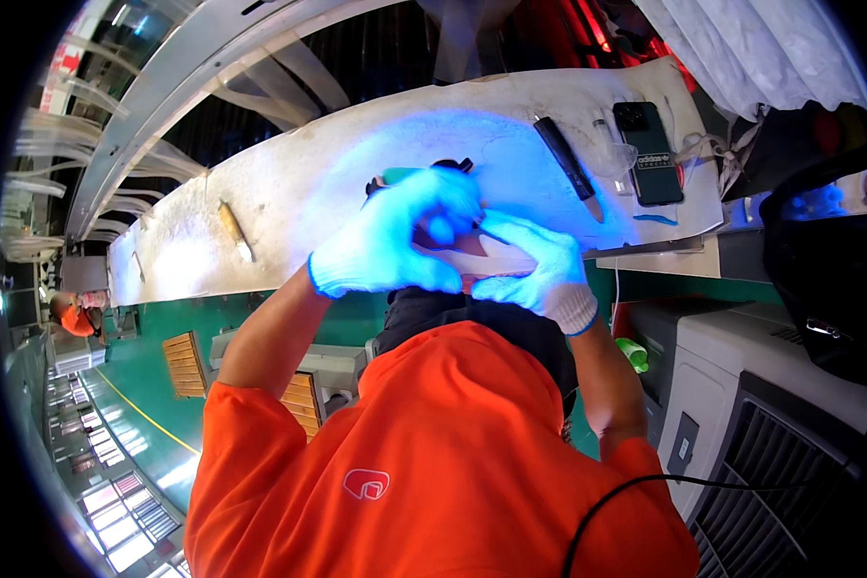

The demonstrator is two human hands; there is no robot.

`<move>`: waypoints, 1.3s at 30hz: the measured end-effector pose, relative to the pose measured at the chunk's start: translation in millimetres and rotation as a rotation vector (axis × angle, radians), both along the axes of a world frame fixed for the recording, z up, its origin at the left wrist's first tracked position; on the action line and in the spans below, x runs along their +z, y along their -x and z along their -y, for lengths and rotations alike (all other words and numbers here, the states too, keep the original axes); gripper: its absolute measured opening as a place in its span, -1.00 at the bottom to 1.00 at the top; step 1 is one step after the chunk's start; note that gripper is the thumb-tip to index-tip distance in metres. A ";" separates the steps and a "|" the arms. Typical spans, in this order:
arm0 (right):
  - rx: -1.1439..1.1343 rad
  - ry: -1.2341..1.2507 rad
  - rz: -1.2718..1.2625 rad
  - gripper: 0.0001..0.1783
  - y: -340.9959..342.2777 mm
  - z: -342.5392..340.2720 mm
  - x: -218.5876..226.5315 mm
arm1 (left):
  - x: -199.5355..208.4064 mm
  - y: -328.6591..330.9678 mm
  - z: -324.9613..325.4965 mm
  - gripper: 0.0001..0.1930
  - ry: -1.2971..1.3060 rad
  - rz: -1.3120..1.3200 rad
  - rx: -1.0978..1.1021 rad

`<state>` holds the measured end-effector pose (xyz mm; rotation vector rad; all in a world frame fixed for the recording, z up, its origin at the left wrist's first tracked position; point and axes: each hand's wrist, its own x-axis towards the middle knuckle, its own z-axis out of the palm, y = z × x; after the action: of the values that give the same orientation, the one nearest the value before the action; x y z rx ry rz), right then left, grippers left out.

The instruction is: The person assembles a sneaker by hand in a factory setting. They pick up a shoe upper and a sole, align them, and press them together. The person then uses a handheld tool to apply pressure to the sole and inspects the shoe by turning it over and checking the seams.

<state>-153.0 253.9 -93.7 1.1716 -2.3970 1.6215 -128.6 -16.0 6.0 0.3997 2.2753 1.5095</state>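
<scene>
Strong blue light falls on my two white-gloved hands above the near edge of the worktable. My left hand [395, 236] and my right hand [538, 262] close around a pale, curved piece [486, 262] that looks like part of a shoe. Its pinkish inner side shows between the gloves; the rest is hidden by my fingers. Just beyond my left hand a teal piece [400, 175] with black ends sticks out. I cannot tell whether it belongs to the held piece. My left fingers curl over its top, while the right thumb and fingers grip the other end.
On the pale, stained table cover [289, 173] lie a yellow-handled knife [233, 231], a thick black pen-shaped tool [568, 169], a dark phone [648, 154] and a small blue strip [655, 220]. A grey machine [732, 366] stands at the right. Far left is another person [75, 318].
</scene>
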 end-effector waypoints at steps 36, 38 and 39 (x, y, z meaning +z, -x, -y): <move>0.059 -0.041 0.109 -0.14 13.1 7.1 19.4 | -13.7 -22.2 -1.9 -0.63 0.472 -0.189 0.190; 0.058 -0.058 0.168 -0.14 13.3 6.9 24.4 | -14.8 -19.4 0.0 -0.60 0.430 -0.217 0.200; 0.071 -0.074 0.189 -0.11 13.9 5.8 27.2 | -16.2 -18.1 0.0 -0.58 0.405 -0.233 0.209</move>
<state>-167.0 248.1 -66.5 1.1769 -2.5777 1.7526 -110.5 -16.0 -10.2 0.2344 2.8014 1.0896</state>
